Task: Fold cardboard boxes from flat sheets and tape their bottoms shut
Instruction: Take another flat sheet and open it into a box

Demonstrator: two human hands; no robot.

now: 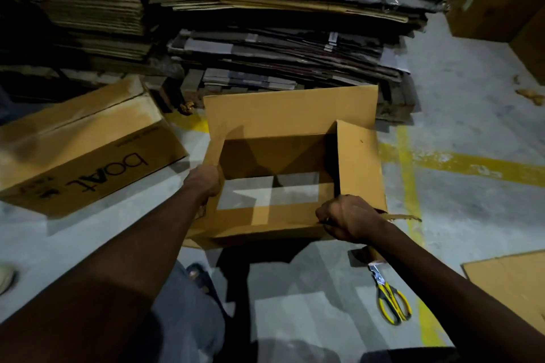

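Far left: closed printed carton marked "boAt" (88, 150) lay on its side on the concrete floor (460, 91), apart from the work piece.

Left hand (203, 183): fingers curled over the top edge of the left wall of the open cardboard box (289, 115), thumb side outward, holding that wall.

Box position: centre of view, in front of the person, opened into a rectangular tube, far and right flaps standing up. Grey floor showed through the middle, so the bottom was judged not yet closed. No tape seen on it, no tape roll in view.

Right hand (348, 218): closed tight on the near right corner, gripping the wall edge there.

Right of that: yellow-handled scissors (392, 298) on the floor, then a flat cardboard sheet (513, 283) at the frame edge. Stacks of flattened cartons (280, 9) behind.

Handling, judged: single corrugated board, light, stiff across panels but hinging freely at scored creases. It would rack out of square if held by one wall only. Best grip is opposite walls near the corners, as here. Free flap edges would crush or tear under pinching
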